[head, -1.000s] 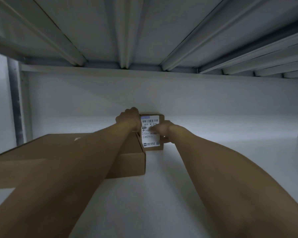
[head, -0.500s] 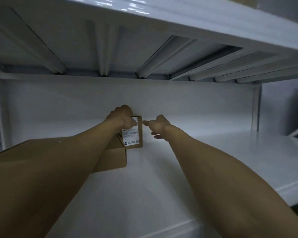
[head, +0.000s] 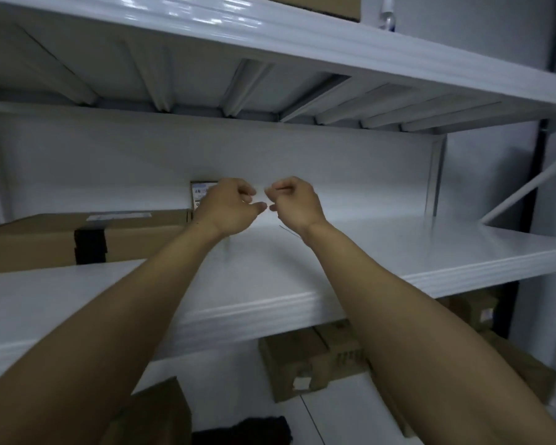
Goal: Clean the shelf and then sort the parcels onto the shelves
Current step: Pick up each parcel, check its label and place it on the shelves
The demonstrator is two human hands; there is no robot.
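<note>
My left hand (head: 228, 207) and my right hand (head: 297, 203) hover side by side above the white middle shelf (head: 398, 252), fingers loosely curled, holding nothing. A small brown parcel (head: 201, 194) with a white label stands upright against the back wall, partly hidden behind my left hand. Next to it on the left lies a large flat cardboard box (head: 45, 239) with black tape on its front.
The right half of the middle shelf is bare white board. Below it lie several cardboard boxes (head: 296, 364) and a dark cloth (head: 247, 428). The upper shelf (head: 302, 36) carries a box and a bottle (head: 387, 14). A diagonal brace (head: 527, 187) is at the right.
Both hands have let go of the small labelled parcel and drawn back from the shelf's rear. The camera has pulled back and tilted down, showing the lower level.
</note>
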